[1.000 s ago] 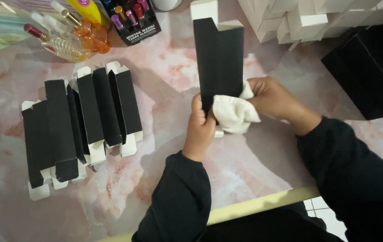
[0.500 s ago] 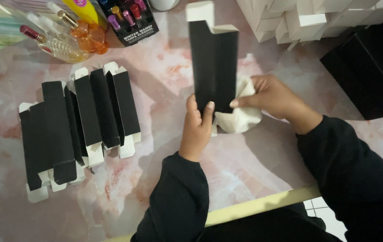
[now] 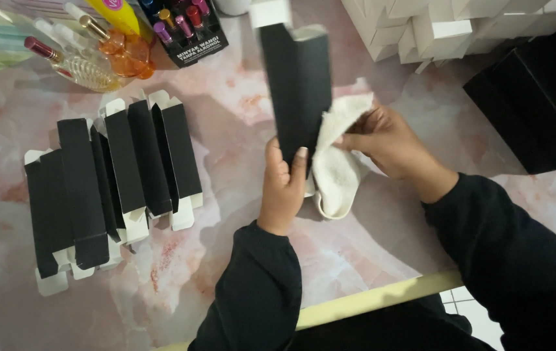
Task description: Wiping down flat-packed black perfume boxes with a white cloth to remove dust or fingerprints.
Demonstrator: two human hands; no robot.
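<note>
On the pink marble table, to the left of the raised black carton, a row of flat black cartons with white flaps lies side by side. Behind that row stand small glass bottles and a dark display box. The left hand grips the lower end of the tall black carton, which stands nearly upright above the table. Just right of the carton, the right hand clutches a white cloth that touches the carton's side. Farther right of the carton sit stacked white boxes and a pile of black sheets.
</note>
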